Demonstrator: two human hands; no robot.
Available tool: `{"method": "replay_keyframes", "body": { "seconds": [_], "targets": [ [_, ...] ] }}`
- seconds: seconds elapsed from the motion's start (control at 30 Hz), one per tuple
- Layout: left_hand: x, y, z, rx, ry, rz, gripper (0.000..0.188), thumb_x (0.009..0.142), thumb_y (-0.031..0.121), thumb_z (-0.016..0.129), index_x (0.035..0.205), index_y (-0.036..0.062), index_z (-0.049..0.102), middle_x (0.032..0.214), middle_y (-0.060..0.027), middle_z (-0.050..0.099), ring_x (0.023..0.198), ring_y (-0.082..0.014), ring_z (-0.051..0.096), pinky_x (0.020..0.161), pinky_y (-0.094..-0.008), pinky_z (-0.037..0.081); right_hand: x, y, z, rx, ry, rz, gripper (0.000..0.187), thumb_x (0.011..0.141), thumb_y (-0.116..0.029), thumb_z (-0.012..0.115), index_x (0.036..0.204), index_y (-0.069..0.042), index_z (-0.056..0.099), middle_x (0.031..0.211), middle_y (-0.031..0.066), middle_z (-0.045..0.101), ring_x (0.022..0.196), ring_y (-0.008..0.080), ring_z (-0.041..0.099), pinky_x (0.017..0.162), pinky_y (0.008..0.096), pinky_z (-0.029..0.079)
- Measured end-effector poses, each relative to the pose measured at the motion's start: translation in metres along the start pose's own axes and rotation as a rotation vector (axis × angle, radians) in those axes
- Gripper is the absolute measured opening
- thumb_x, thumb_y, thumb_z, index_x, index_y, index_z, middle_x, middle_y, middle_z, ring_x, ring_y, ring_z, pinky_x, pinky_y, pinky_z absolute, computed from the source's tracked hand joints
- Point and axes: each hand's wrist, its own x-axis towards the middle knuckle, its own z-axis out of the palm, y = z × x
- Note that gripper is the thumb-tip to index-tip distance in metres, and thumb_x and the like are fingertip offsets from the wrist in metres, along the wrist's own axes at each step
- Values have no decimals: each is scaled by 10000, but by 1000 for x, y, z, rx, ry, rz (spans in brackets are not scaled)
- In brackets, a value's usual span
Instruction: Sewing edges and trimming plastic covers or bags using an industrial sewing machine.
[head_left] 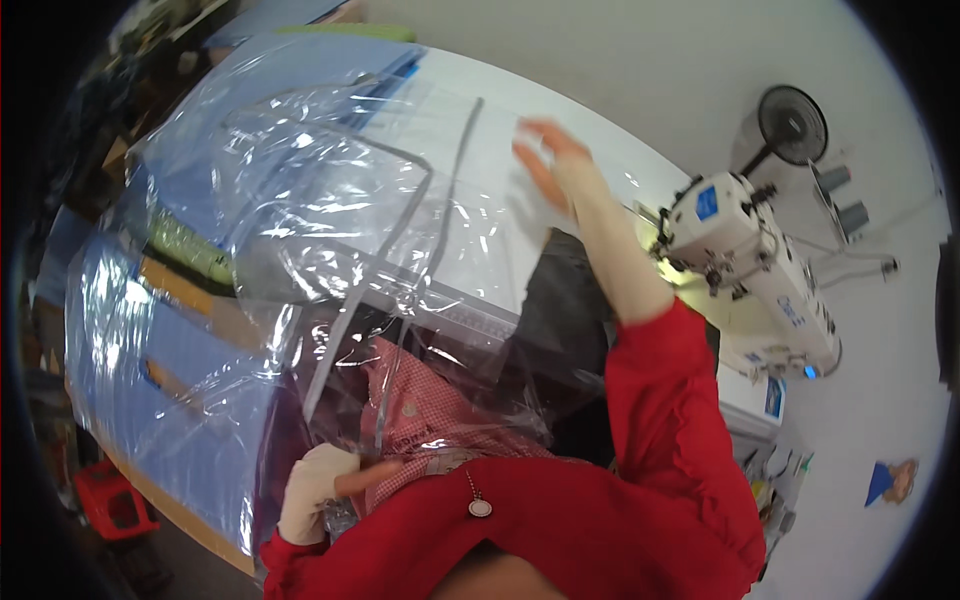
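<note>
A large clear plastic sheet [300,205] with grey edging strips spreads over the table's left half and hangs down toward my lap. My right hand [550,160] is raised above the white tabletop [500,260], blurred by motion. Its fingers are apart and hold nothing. Low at the left, my left hand [355,480] rests at my waist beside the sheet's near edge, one digit stretched to the right. Its other fingers are hidden, so any grip on the plastic cannot be made out. Under the sheet lies a red checked apron [420,405] on my lap.
A white sewing machine [740,235] with its lamp lit stands at the right, with a black fan [792,125] behind it. Dark cloth [560,310] hangs over the table's near edge. Blue sheets [180,400] cover the left side, and a red stool [112,500] stands below.
</note>
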Motion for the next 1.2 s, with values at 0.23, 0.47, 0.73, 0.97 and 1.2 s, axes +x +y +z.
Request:
{"method": "replay_keyframes", "body": {
  "seconds": [0.23, 0.47, 0.73, 0.97, 1.2],
  "targets": [
    [68, 58, -105, -357, 131, 410, 280, 783, 157, 622, 1030, 25, 610, 923, -144, 637, 811, -261, 629, 696, -312, 486, -261, -58, -64, 511, 265, 823, 109, 835, -134, 616, 851, -27, 602, 630, -22, 557, 574, 28, 485, 541, 188, 400],
    [282, 20, -105, 765, 693, 362, 505, 835, 394, 511, 1302, 237, 401, 1372, -105, 351, 1284, -320, 286, 1033, -518, 182, -355, -53, -16, 381, 296, 989, 389, 767, -193, 695, 1038, -10, 485, 796, 26, 564, 727, 89, 517, 670, 229, 433],
    [284, 25, -50, 660, 391, 5, 585, 840, 570, 378, 1344, 273, 357, 1413, -156, 273, 1315, -382, 194, 1056, -539, 70, -374, -10, 31, 863, 80, 947, 159, 846, -101, 577, 940, 26, 561, 883, 85, 628, 829, 133, 592, 763, 254, 466],
    [196, 32, -33, 601, 301, -29, 644, 784, 549, 515, 1337, 254, 366, 1397, -180, 279, 1305, -408, 192, 1039, -566, 97, -415, -16, 56, 582, -191, 970, 180, 857, -180, 563, 903, -8, 586, 808, 83, 638, 749, 140, 587, 686, 281, 462],
    [233, 34, -64, 530, 411, 167, 505, 814, 477, 535, 1232, 198, 494, 1266, -160, 451, 1141, -376, 439, 1017, -509, 229, -421, -46, 7, 170, -375, 757, 282, 832, -313, 552, 876, -37, 588, 815, 147, 619, 803, 322, 595, 693, 379, 474]
  ]
}}
